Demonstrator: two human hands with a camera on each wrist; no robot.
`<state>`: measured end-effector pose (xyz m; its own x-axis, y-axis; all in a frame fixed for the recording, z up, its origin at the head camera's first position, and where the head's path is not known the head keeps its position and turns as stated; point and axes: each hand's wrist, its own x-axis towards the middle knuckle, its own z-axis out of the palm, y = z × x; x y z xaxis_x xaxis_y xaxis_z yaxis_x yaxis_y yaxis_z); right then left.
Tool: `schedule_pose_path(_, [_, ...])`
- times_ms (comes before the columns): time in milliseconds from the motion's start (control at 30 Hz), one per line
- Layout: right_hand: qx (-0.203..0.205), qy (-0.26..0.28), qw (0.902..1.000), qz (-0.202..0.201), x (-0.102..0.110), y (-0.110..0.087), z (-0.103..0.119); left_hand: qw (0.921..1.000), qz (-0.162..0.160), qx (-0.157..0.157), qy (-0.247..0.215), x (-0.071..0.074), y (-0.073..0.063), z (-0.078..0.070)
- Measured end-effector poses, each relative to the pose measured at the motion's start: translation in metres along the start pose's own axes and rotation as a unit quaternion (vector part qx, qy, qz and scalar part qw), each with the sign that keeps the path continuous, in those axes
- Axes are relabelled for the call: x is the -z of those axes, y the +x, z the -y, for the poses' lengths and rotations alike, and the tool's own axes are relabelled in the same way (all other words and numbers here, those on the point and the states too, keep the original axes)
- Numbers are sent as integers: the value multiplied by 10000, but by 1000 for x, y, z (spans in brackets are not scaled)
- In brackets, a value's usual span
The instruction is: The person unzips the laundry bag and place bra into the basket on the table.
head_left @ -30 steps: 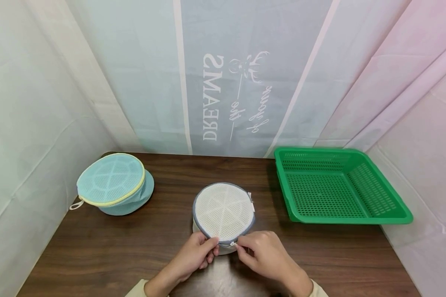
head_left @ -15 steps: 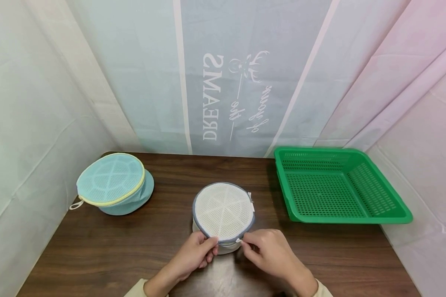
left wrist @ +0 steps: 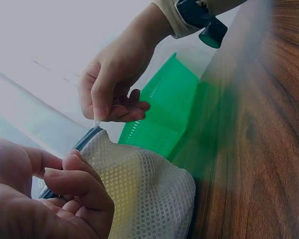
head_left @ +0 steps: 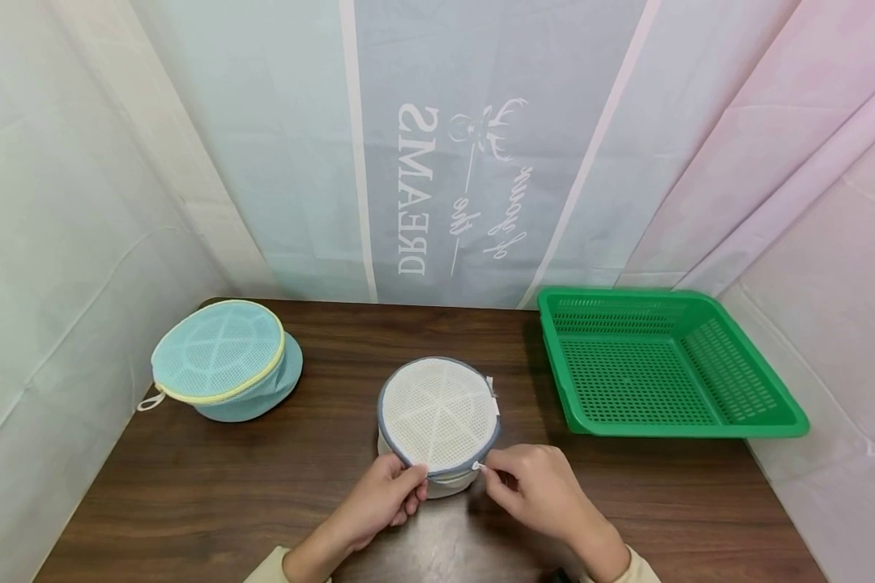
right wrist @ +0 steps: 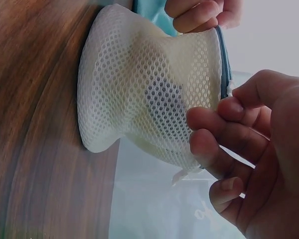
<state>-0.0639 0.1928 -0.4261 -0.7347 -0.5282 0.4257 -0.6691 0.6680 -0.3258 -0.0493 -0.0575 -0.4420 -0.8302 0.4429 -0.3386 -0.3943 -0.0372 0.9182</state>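
Note:
A round white mesh laundry bag point(head_left: 439, 414) with a blue-grey zipper rim stands upright at the table's front middle. My left hand point(head_left: 385, 500) pinches its rim at the near edge, thumb on top. Just right of that, my right hand point(head_left: 535, 490) pinches the white zipper pull point(head_left: 477, 465) at the rim's near right. Through the mesh side point(right wrist: 154, 89) in the right wrist view, something dark and something pale yellow show inside; their kind cannot be told. The left wrist view also shows the right fingers point(left wrist: 102, 107) on the pull, at the zipper's edge.
A light blue mesh bag point(head_left: 219, 352) with a yellow rim and a white loop stands at the table's left, its top tilted. On the right is a green plastic basket point(head_left: 689, 431). Curtains surround the wooden table point(head_left: 335, 453) at the back and sides.
My right hand has drawn the zipper pull to the right along the bag's near rim. The left hand keeps its grip in the same place, and the bag has hardly moved.

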Motion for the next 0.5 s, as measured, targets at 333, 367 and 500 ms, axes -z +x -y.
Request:
schedule_pose_path(333, [6,-70,9999,-125,4,-1,-3,10000,-29,53,28,0,0,-1])
schedule_pose_path(367, [-4,-96,9999,-143,4,-1,-4,10000,-28,61,34,1,0,-1])
schedule_pose_path(500, [-73,-199,9996,-184,5,-2,-7,9999,-58,65,93,1,-1,-1])
